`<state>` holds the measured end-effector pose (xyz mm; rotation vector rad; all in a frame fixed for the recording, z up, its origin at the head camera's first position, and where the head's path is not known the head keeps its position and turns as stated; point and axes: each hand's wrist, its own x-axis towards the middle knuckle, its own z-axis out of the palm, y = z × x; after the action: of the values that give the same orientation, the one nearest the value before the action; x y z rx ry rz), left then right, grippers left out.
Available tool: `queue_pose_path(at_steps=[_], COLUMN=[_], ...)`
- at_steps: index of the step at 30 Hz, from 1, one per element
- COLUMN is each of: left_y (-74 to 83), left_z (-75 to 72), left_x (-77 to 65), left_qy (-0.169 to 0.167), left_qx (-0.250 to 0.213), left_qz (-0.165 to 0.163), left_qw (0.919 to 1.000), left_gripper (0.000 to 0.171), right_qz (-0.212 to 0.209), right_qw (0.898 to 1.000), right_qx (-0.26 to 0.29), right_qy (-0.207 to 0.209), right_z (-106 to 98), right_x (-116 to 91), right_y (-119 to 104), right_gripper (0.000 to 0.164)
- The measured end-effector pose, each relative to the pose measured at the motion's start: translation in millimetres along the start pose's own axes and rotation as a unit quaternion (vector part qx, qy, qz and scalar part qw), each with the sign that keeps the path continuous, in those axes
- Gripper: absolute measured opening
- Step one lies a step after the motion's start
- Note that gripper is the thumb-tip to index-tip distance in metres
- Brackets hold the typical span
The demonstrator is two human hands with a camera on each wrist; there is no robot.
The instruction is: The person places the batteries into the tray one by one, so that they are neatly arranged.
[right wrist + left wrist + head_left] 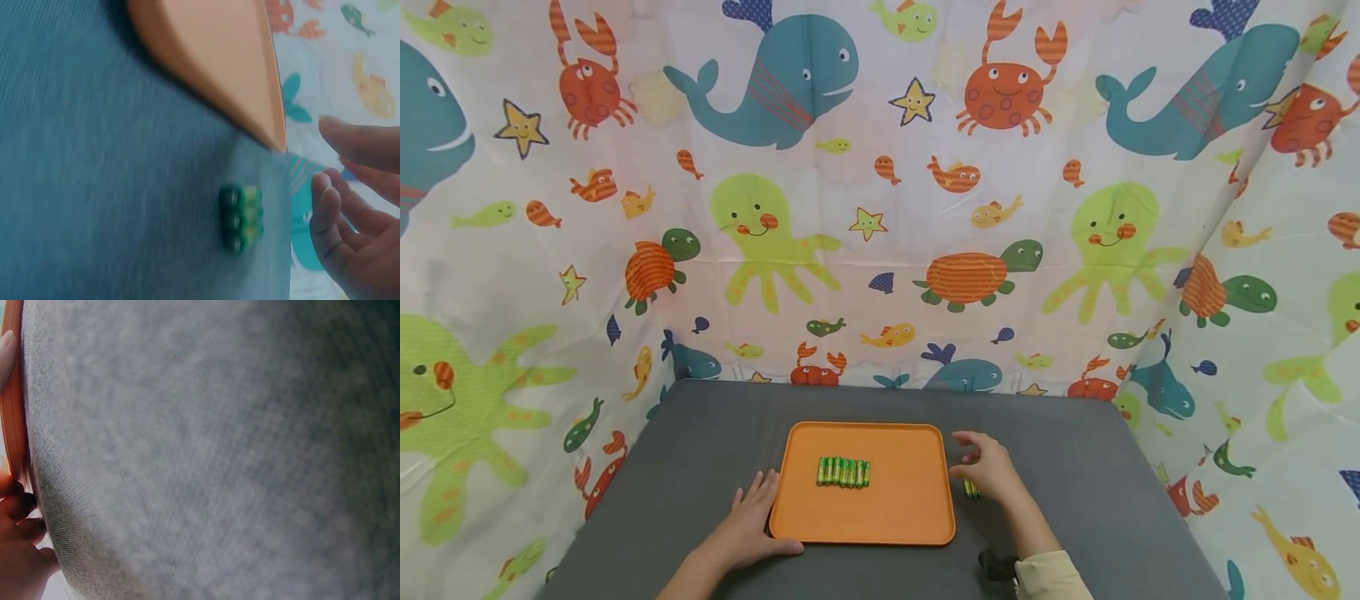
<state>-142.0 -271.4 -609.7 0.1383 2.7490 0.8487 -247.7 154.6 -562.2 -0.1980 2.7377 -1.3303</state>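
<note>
An orange tray (880, 517) lies on the grey table. On it, left of its middle, several green and yellow batteries (843, 472) stand side by side in a row. My left hand (747, 523) is at the tray's left edge, thumb by the near corner and fingers spread along the side. To the right of the tray, my right hand (988, 469) hovers with thumb and fingers curved and apart, nothing between them. Below it on the table is a small row of batteries (240, 219), partly hidden by the hand in the head view.
A dark strap or device (997, 566) sits at the right wrist beside a pale sleeve (1054, 577). Around the table (1052, 442) hangs a white curtain (880, 275) printed with sea animals, at the back and both sides.
</note>
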Motion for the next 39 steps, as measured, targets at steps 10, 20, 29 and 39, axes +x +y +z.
queue_pose_path(at_steps=[10,20,29,39], left_y=[0.1,0.9,1.5,0.4], left_z=[-0.5,-0.2,-2.3,-0.5], left_x=[1.4,2.4,-0.7,-2.1], left_qy=[-0.006,-0.005,-0.009,-0.005], left_qx=[-0.006,0.003,0.004,-0.003], left_qz=[-0.005,-0.013,-0.007,0.002], left_qw=[1.0000,0.9999,0.9999,1.0000], left_gripper=[0.132,0.134,0.132,0.131], right_qz=[0.006,0.003,0.026,0.031], right_qw=[0.998,0.996,0.995,0.997], right_qx=[-0.047,-0.073,-0.081,-0.069], right_qy=[-0.031,-0.051,-0.056,-0.033], right_z=[-18.7,-20.8,-19.7,-22.5], right_x=[-8.6,-13.8,-14.2,-15.6], right_y=[33.5,48.2,49.0,48.6], right_gripper=[0.066,0.058,0.050,0.049])
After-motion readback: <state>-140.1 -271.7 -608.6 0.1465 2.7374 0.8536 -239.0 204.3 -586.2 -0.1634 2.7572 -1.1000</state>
